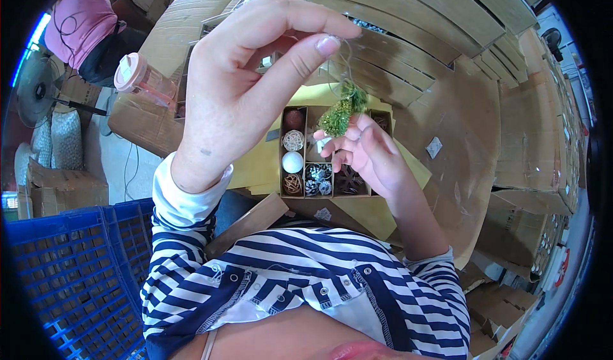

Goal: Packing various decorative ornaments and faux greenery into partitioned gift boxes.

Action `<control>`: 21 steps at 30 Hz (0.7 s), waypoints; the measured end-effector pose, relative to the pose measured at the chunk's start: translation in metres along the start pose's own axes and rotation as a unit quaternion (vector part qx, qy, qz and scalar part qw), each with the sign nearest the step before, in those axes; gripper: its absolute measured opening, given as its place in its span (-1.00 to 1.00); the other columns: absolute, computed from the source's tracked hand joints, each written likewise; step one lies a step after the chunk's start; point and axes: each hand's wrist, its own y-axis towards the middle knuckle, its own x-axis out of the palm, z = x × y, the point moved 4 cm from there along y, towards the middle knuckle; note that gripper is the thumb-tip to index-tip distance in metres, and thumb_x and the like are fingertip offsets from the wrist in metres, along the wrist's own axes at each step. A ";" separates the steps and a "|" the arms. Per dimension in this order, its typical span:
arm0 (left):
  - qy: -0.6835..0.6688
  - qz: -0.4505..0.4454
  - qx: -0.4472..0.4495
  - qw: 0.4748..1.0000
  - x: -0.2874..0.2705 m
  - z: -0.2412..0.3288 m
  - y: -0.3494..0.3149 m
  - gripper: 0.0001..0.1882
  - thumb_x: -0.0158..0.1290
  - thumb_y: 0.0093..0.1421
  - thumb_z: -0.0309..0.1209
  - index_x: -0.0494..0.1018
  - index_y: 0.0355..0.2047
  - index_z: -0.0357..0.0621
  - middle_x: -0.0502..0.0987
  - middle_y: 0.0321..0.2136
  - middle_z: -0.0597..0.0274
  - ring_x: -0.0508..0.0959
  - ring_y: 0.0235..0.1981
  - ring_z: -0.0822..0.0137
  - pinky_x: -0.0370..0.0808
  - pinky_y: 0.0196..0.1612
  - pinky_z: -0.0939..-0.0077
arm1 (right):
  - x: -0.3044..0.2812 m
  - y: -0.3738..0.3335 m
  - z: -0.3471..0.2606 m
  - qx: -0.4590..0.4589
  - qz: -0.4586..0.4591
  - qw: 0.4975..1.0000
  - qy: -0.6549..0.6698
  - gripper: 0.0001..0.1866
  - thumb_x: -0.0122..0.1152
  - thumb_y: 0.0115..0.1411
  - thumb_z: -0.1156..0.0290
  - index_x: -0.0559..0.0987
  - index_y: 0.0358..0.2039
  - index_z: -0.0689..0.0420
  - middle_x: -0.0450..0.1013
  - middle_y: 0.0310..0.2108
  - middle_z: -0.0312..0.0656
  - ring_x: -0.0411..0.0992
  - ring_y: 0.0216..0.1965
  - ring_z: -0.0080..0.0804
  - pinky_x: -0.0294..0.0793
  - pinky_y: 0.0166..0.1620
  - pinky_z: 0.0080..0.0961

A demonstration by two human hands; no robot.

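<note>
While the left hand [249, 79] pinches thin wire, the right hand's [367, 152] grip holds green moss [341, 114] above a brown compartment box [332, 191].

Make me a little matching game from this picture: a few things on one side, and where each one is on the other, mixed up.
Things:
1. Green moss tuft
2. White ball
3. Blue crate
4. Pink-lidded bottle

Places:
A. On a cardboard box at upper left
B. At the lower left, beside the striped sleeve
C. Between the left hand and right hand, hanging from a thin thread
D. In the left column of the divided box

Pairs: 1-C, 2-D, 3-B, 4-A
</note>
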 end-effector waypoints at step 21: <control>-0.077 -0.038 0.029 0.996 0.004 0.009 -0.002 -0.81 0.07 0.32 -0.64 0.56 -0.09 -0.36 0.54 -0.10 0.11 0.56 -0.22 0.46 0.50 -0.10 0.60 | 0.009 0.017 0.019 0.078 0.098 0.972 0.199 -0.64 -0.07 0.43 0.44 0.39 0.20 0.16 0.46 -0.21 -0.19 0.34 -0.41 -0.59 0.34 -0.36 -0.67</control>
